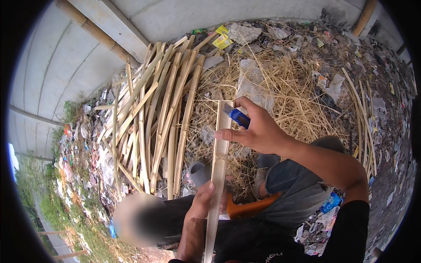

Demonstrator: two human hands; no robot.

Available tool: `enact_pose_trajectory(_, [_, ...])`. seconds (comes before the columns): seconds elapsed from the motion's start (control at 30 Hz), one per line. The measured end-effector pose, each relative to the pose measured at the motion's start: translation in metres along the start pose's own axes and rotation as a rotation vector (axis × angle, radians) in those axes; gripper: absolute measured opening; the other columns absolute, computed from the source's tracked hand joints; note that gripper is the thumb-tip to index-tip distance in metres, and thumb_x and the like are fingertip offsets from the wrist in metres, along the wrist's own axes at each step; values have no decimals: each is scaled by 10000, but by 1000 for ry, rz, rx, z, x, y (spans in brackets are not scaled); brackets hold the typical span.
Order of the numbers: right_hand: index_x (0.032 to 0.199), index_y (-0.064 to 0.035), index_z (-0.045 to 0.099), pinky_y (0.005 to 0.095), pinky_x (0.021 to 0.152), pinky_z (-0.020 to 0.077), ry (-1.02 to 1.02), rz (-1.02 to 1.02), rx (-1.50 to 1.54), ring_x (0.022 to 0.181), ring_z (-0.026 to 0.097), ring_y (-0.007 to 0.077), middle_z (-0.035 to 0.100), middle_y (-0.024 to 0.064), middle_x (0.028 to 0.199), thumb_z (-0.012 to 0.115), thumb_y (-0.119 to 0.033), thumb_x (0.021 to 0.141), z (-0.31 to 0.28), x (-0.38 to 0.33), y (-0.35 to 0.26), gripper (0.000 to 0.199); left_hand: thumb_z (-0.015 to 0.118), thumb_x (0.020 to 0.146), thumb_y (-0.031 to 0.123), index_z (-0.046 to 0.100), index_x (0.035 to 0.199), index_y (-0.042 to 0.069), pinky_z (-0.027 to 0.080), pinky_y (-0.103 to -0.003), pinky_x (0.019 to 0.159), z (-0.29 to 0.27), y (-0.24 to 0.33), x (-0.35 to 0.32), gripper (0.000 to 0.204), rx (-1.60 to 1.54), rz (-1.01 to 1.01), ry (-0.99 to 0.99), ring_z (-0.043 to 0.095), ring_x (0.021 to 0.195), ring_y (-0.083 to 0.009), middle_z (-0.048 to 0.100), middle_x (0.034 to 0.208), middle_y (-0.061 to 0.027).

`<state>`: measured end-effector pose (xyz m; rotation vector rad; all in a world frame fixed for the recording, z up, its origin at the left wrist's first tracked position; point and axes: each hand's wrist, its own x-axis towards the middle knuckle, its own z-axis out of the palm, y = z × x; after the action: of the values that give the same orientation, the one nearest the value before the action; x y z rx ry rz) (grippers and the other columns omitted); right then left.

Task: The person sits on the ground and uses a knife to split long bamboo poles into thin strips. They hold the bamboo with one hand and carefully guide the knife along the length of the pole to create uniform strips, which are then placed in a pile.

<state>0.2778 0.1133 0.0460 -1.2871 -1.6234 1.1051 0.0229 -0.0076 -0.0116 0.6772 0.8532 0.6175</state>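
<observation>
A long split bamboo strip (pixel 215 188) runs from near my body up to the middle of the view, its pale hollow side facing up. My left hand (pixel 201 202) is closed around its lower part, the thumb along the edge. With my right hand (pixel 262 128) I grip a blue utility knife (pixel 239 118), its blade lying at the strip's far end. The right thumb presses on the strip's edge below the knife, while the forefinger reaches past its tip. Part of the left fingers is hidden behind the strip.
A heap of split bamboo pieces (pixel 169 105) lies at the left, against a pale panel wall (pixel 184 15). Thin shavings (pixel 285 87) cover the ground ahead. More strips (pixel 363 118) lie at the right among litter. A grey cylinder (pixel 200 172) and an orange object (pixel 252 208) are near my legs.
</observation>
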Motion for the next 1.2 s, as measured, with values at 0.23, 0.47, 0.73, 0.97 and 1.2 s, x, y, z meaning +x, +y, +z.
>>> enact_pose_trajectory(0.23, [1174, 74, 517, 360, 602, 495, 76, 32, -76, 634, 630, 220, 609, 110, 718, 837, -428, 861, 4, -4, 1, 672, 432, 1088, 520, 484, 1443, -20, 517, -288, 621, 14, 5, 3, 649, 118, -64, -55, 635, 661, -174, 626, 783, -93])
enact_pose_trajectory(0.47, [869, -25, 620, 310, 527, 382, 168, -95, 56, 572, 464, 90, 536, 4, 625, 736, -307, 964, -11, 5, -5, 320, 517, 1089, 358, 422, 1466, 7, 583, -337, 800, 39, 49, 9, 524, 234, 8, -62, 710, 865, -198, 695, 979, -128])
enact_pose_trajectory(0.73, [763, -49, 640, 286, 508, 321, 105, -157, 38, 546, 403, 50, 481, -63, 579, 772, -347, 944, -24, 13, -34, 373, 424, 1122, 391, 449, 1414, 25, 576, -347, 832, 52, 104, 5, 469, 328, -89, -162, 702, 911, -186, 695, 1054, -135])
enact_pose_trajectory(0.97, [838, -43, 663, 301, 530, 339, 131, -200, 36, 581, 427, 68, 500, -41, 619, 651, -454, 1011, -17, 28, -98, 446, 385, 1124, 433, 444, 1440, 24, 543, -307, 674, 56, 141, 22, 520, 427, 306, -195, 633, 698, -143, 648, 882, -69])
enact_pose_trajectory(1.2, [1093, 51, 561, 471, 711, 451, 134, -335, -458, 739, 608, 334, 609, 188, 797, 442, -322, 1100, -18, 5, -160, 392, 405, 1118, 429, 421, 1441, 49, 501, -292, 607, 44, 142, 7, 498, 280, 420, -212, 558, 635, -131, 567, 815, -51])
